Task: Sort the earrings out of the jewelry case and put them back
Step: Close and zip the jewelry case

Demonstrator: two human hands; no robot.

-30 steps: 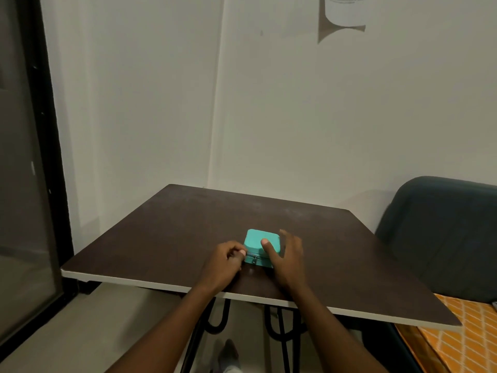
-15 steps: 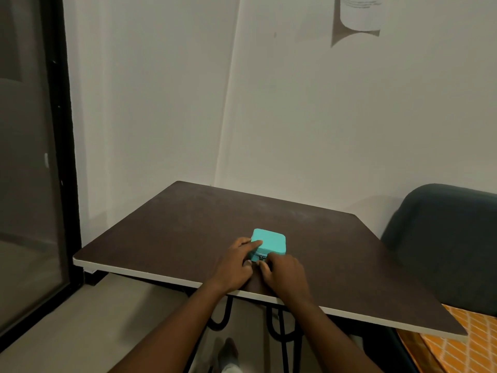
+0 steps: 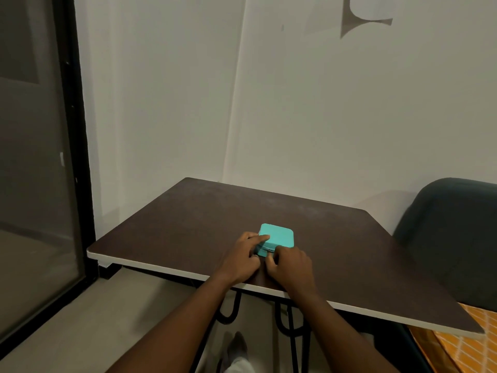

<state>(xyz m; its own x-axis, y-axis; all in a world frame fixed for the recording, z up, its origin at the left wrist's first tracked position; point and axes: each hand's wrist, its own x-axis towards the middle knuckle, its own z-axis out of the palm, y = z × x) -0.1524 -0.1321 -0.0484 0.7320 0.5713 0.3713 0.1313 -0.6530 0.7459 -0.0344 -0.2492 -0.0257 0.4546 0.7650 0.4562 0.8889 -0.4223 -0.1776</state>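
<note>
The left hand (image 3: pixel 239 258) is laid against the left side of the jewelry case (image 3: pixel 277 236), its forefinger stretched flat across the lid, with nothing gripped. The closed turquoise case is set on the dark desk (image 3: pixel 188 224), near the front edge. The right hand (image 3: pixel 291 266) is curled at the case's front zipper; whether the pull is pinched cannot be told.

Two bare forearms, no sleeves visible. Left hand (image 3: pixel 242 261) and right hand (image 3: pixel 291 266): no rings, no watch, no bracelet seen. Below table edge, near: foot (image 3: pixel 236 348), seemingly in grey sock; light trouser fabric beside.
</note>
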